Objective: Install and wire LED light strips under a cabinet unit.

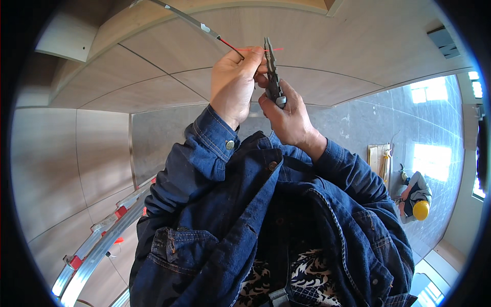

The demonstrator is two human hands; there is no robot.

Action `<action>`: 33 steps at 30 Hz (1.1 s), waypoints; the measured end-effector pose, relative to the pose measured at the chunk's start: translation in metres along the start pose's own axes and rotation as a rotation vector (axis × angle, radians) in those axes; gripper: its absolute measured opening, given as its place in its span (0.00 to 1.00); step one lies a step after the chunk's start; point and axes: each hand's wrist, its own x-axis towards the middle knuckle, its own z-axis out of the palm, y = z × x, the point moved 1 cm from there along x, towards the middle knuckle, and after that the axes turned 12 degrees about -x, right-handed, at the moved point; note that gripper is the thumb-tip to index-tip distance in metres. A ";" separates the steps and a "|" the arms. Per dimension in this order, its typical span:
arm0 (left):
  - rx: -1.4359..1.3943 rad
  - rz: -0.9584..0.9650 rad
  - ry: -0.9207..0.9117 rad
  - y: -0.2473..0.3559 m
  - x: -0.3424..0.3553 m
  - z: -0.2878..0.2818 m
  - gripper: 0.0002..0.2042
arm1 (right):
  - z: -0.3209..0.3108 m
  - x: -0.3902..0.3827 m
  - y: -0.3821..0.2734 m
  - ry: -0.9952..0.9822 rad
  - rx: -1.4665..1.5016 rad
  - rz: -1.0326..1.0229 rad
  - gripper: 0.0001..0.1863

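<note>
My left hand point(234, 87) is raised in front of the wood panels and pinches a thin red wire point(228, 45). That wire comes out of a narrow grey strip point(192, 21) hanging from the upper left. A reddish end pokes out just past the dark metal wire strippers point(271, 69), whose jaws point up. My right hand point(294, 115) is wrapped round the tool's handles, close beside my left fingers. The wire crosses at the upper part of the jaws; whether they bite on it cannot be made out.
Light wood panels point(327, 36) curve across the top and left. An aluminium ladder point(110, 230) with red fittings stands at lower left. Far below on the right, a person point(417, 197) in a yellow helmet is on the grey tiled floor point(373, 120), near some boards point(377, 158).
</note>
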 end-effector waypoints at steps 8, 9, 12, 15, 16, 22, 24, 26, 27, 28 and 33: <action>-0.019 0.018 0.014 0.000 0.001 0.000 0.08 | 0.002 0.000 0.001 0.008 0.002 -0.009 0.16; -0.019 0.019 0.014 0.000 0.001 0.000 0.08 | 0.002 0.000 0.001 0.008 0.002 -0.009 0.16; -0.019 0.032 0.019 -0.001 0.001 0.000 0.08 | 0.003 -0.001 -0.002 0.029 -0.011 -0.023 0.14; -0.016 0.034 0.017 0.000 0.001 0.000 0.07 | 0.003 -0.001 -0.004 0.035 -0.002 -0.012 0.13; -0.012 0.031 0.014 0.000 0.001 0.000 0.07 | 0.003 -0.001 -0.004 0.033 0.010 0.005 0.12; -0.002 0.064 0.032 -0.007 0.003 -0.001 0.07 | 0.006 -0.002 -0.007 0.029 0.067 0.087 0.10; 0.000 0.078 0.040 -0.008 0.003 0.002 0.07 | 0.007 -0.001 -0.008 0.029 0.078 0.103 0.10; -0.015 0.036 0.096 -0.008 0.001 0.009 0.08 | 0.009 0.001 -0.006 0.040 0.098 0.115 0.09; -0.023 0.015 0.125 -0.007 0.000 0.012 0.08 | 0.010 0.003 -0.005 0.045 0.108 0.121 0.09; -0.031 -0.006 0.153 -0.007 -0.001 0.013 0.09 | 0.011 0.003 -0.005 0.051 0.117 0.128 0.09; -0.098 0.058 0.086 -0.007 -0.001 0.014 0.10 | 0.011 0.002 -0.003 0.045 0.115 0.144 0.10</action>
